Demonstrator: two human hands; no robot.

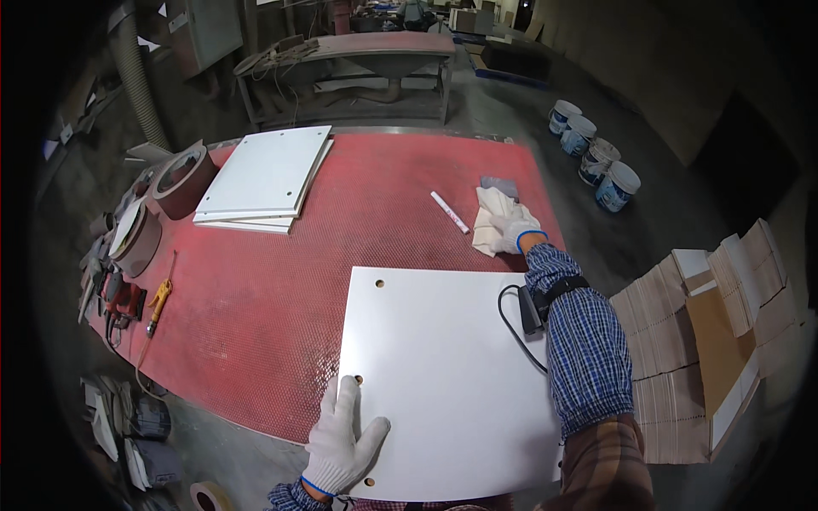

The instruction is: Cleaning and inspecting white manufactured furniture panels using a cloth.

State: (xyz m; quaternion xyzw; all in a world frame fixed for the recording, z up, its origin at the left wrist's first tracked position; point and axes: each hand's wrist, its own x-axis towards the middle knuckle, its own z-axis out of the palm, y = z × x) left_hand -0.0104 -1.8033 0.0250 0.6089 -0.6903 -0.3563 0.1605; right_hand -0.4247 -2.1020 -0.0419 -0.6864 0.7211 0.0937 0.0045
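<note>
A white panel (pixel 452 375) with round holes near its edges lies flat on the near part of the red table. My left hand (pixel 342 439), in a white knitted glove, rests on the panel's left edge, fingers stretched out and thumb apart. Beyond the far right corner of the panel, my right hand (pixel 515 232), gloved too, has its fingers closed on a crumpled cream cloth (pixel 487 223). A small grey pad (pixel 500 185) lies just past the cloth. To the left of the cloth is a white marker pen (pixel 449 212).
Stacked white panels (pixel 266 175) lie at the table's (pixel 247 315) far left. Sanding belt rolls (pixel 183 180), a red power sander (pixel 124 298) and a yellow air gun (pixel 159 298) line its left side. Buckets (pixel 618 187) and cardboard stacks (pixel 665 366) stand on the right.
</note>
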